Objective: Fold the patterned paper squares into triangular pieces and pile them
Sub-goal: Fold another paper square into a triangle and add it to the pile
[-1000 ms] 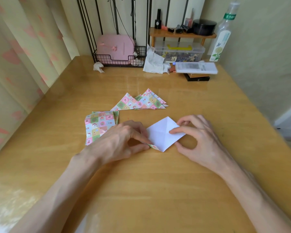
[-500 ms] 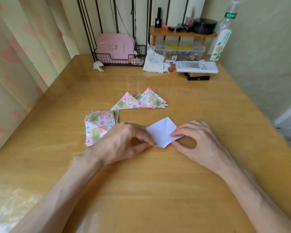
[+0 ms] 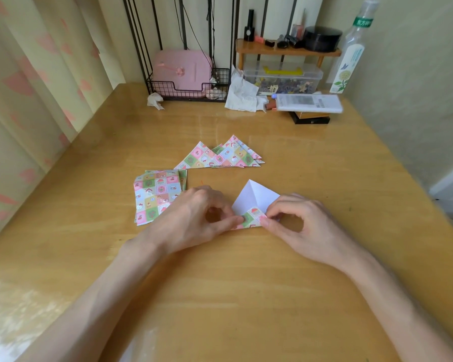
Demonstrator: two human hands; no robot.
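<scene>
the squares (image 3: 157,195) lie by the left hand (image 3: 194,218), which pinches the near corner of the paper (image 3: 254,197); the right hand (image 3: 298,223) pinches it too. i think they should bring that corner to the far tip, match the edges, then press flat. the paper lies on the table (image 3: 246,283) between both hands, white side up, its near corner turned over, pink and green.

The paper square (image 3: 254,195) is white inside, checked pink, green and blue outside; the table (image 3: 246,283) is honey-brown.
</scene>
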